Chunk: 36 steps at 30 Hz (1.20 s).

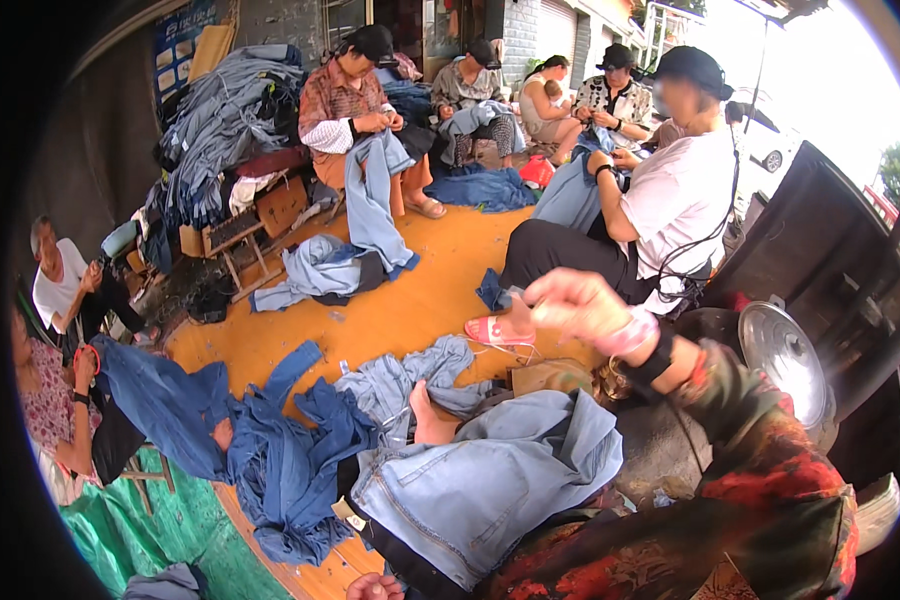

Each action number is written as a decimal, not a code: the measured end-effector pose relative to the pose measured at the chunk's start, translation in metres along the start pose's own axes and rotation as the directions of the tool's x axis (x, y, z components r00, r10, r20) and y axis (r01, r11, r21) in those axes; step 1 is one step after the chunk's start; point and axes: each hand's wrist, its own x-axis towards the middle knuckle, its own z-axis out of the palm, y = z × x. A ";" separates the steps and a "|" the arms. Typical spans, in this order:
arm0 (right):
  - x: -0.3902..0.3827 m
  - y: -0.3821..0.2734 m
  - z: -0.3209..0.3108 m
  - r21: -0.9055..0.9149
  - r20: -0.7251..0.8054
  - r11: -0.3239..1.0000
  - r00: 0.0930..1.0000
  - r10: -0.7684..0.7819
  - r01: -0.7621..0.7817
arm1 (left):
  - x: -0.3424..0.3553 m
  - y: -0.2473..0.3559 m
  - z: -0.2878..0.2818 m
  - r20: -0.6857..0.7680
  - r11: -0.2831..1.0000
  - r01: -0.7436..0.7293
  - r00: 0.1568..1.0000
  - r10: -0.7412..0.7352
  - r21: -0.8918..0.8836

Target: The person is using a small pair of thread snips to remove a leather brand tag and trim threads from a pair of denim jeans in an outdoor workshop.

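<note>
A pair of light blue jeans (470, 490) lies across my lap, with a dark band and a small pale tag (348, 514) along its left side. My right hand (585, 310) is raised above and beyond the jeans, its thumb and fingers drawn together in a pinch. Whatever is between those fingertips is too small and blurred to name. Low at the bottom edge, my left hand (375, 588) shows only curled fingers beside the jeans; what they hold, if anything, is hidden.
Dark blue denim (290, 470) and paler denim (410, 380) lie ahead on the orange ground sheet (440, 260). Several people sit around working on denim, one close at right (680, 190). A round metal lid (782, 355) stands at right. Piled jeans (230, 120) rise far left.
</note>
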 end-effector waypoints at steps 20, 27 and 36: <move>-0.033 0.120 0.160 -0.369 0.380 0.912 0.925 -0.025 0.177 | -0.009 0.030 0.022 0.320 0.940 0.145 0.947 -0.040 -0.310; -0.074 0.139 0.159 -0.397 0.523 0.900 0.850 0.062 0.178 | -0.032 -0.009 0.006 0.156 0.974 0.219 0.965 -0.209 -0.052; -0.077 0.094 0.219 -0.102 0.509 0.956 0.841 -0.186 0.273 | -0.030 -0.014 -0.005 0.153 0.979 0.189 0.968 -0.199 0.080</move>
